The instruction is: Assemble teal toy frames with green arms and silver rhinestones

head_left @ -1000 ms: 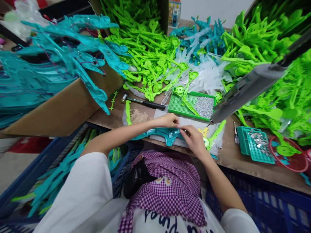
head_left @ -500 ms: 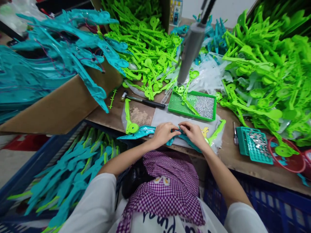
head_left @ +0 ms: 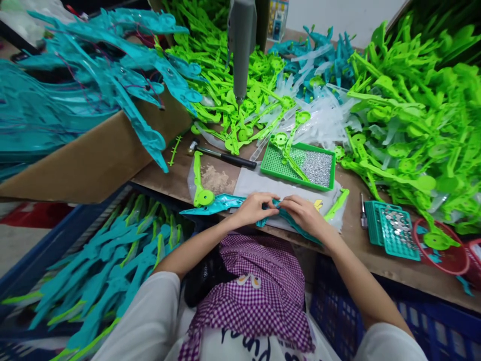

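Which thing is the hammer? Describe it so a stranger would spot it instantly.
Find the brown table, then the green tray holding tiny silvery pieces. The hammer lies just left of that tray, handle end toward it. Its black handle stands out against the bright green plastic parts heaped behind.

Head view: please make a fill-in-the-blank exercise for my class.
1. Counting left hand and right hand, the number of hands touching the turquoise part is ____.
2. In the picture, the hammer lies to the ____ of the green tray.
3. The checked apron is white and ____.

Missing words: two; left; purple.
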The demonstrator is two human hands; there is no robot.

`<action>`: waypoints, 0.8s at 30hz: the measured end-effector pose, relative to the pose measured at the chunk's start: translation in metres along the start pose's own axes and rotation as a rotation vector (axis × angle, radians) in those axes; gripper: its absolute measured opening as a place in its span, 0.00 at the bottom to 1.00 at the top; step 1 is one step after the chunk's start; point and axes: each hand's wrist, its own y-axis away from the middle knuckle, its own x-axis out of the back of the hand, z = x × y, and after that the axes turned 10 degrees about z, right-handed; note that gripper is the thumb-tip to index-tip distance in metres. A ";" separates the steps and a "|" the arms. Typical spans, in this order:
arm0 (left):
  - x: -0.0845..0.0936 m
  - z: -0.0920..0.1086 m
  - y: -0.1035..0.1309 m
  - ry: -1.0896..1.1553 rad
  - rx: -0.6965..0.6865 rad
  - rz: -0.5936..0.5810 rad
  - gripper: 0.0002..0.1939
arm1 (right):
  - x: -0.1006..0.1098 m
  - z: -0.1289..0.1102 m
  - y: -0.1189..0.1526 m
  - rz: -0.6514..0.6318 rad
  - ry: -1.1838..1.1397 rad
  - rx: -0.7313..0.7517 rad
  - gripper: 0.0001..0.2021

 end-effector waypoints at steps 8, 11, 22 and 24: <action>-0.006 0.000 0.000 -0.084 0.046 0.071 0.06 | -0.007 0.008 0.012 0.080 0.232 0.094 0.13; -0.007 0.000 0.005 -0.273 -0.063 0.137 0.07 | -0.006 0.004 0.010 0.059 0.309 0.065 0.13; -0.015 0.002 0.014 -0.333 -0.132 0.151 0.02 | 0.001 0.000 0.000 -0.081 0.390 0.139 0.12; -0.019 0.001 0.018 -0.346 -0.088 0.228 0.05 | -0.002 -0.002 -0.001 -0.050 0.414 0.118 0.13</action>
